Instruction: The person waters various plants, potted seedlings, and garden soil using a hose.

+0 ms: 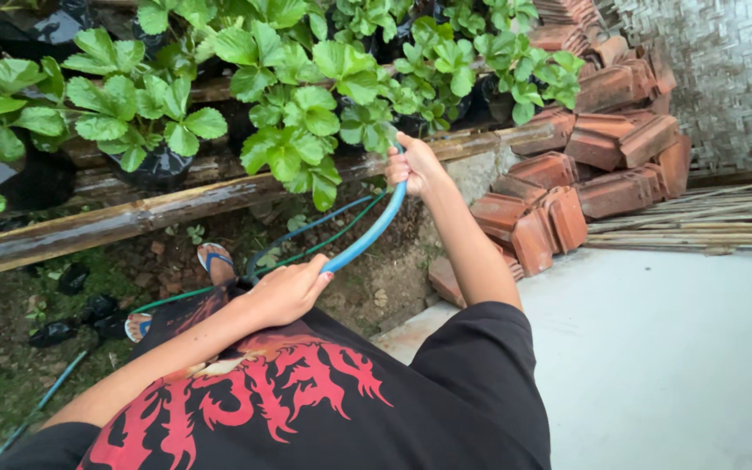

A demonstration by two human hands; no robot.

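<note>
While both hands grip it, the blue hose [374,231] arcs between the left hand [287,292] and right hand [412,165].

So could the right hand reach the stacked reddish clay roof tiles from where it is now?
Probably yes: the right hand grips the blue hose beside the stacked reddish clay roof tiles, nothing between them, though it is occupied.

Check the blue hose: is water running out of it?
Cannot tell. The blue hose ends inside the right hand by the leaves; no water shows.
</note>
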